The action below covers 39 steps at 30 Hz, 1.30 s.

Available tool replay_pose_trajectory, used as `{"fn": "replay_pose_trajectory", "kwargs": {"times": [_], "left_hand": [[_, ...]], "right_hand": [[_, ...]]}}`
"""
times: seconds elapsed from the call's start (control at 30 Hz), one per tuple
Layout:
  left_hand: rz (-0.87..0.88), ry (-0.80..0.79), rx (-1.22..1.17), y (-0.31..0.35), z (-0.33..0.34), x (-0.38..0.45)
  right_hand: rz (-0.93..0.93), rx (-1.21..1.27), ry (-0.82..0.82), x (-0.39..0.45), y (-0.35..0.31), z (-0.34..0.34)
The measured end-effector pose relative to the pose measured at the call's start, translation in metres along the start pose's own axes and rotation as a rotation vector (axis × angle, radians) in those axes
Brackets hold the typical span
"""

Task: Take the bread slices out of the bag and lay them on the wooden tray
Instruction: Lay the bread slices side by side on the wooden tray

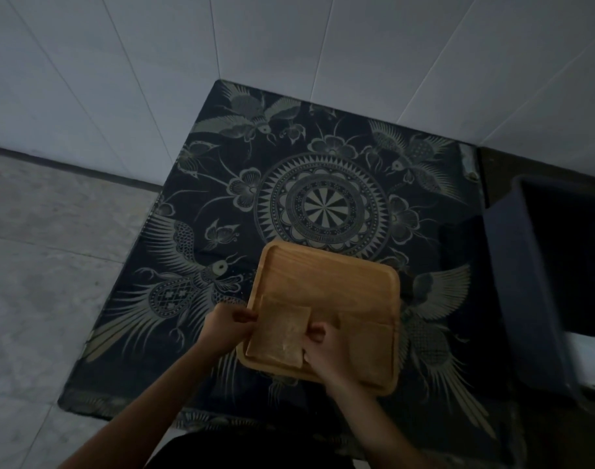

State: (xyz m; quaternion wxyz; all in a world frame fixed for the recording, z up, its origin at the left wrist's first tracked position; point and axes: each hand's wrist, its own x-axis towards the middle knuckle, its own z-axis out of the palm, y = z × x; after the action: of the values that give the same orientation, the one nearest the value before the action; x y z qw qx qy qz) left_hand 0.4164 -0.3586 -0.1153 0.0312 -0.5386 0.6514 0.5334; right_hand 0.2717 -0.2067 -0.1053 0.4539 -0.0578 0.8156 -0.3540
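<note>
The square wooden tray (326, 279) lies on a table covered with a dark cloth printed with birds and a mandala. A bread slice (275, 336) rests on the tray's near-left part, and its right half looks paler. My left hand (230, 328) pinches the slice's left edge at the tray rim. My right hand (326, 355) grips the slice's right edge from the near side. Another bread slice (368, 350) lies flat on the near-right part of the tray, partly behind my right hand. No bag is in view. The light is dim.
A dark blue bin (522, 286) stands close to the table's right side. White tiled walls meet behind the table (323, 147). Grey floor tiles (52, 265) lie to the left, beyond the table's edge.
</note>
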Motion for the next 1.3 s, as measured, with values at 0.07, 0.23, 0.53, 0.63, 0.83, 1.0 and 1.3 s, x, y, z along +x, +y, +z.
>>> {"fn": "replay_pose_trajectory", "kwargs": {"times": [0.07,0.23,0.53,0.63,0.83,1.0,1.3], "left_hand": [[0.009,0.006,0.020,-0.003,0.000,0.002],[0.048,0.022,0.100,0.001,0.001,0.001],[0.082,0.030,0.158,0.000,0.001,0.000],[0.077,-0.015,0.208,0.003,-0.002,0.001],[0.144,-0.023,0.395,0.025,-0.002,0.001],[0.189,0.011,0.322,0.054,0.018,-0.005],[0.200,-0.226,0.047,0.089,0.070,-0.019]], "right_hand": [[0.005,-0.022,0.008,0.001,0.000,0.001],[-0.044,-0.154,0.020,0.001,-0.001,0.007],[-0.161,-0.240,-0.010,-0.003,-0.001,0.008],[-0.144,-0.209,-0.053,-0.004,-0.002,0.005],[-0.113,-0.101,-0.157,-0.013,-0.007,-0.019],[-0.151,-0.064,-0.096,-0.013,-0.009,-0.064],[-0.122,0.012,0.024,-0.007,0.002,-0.153]]}}
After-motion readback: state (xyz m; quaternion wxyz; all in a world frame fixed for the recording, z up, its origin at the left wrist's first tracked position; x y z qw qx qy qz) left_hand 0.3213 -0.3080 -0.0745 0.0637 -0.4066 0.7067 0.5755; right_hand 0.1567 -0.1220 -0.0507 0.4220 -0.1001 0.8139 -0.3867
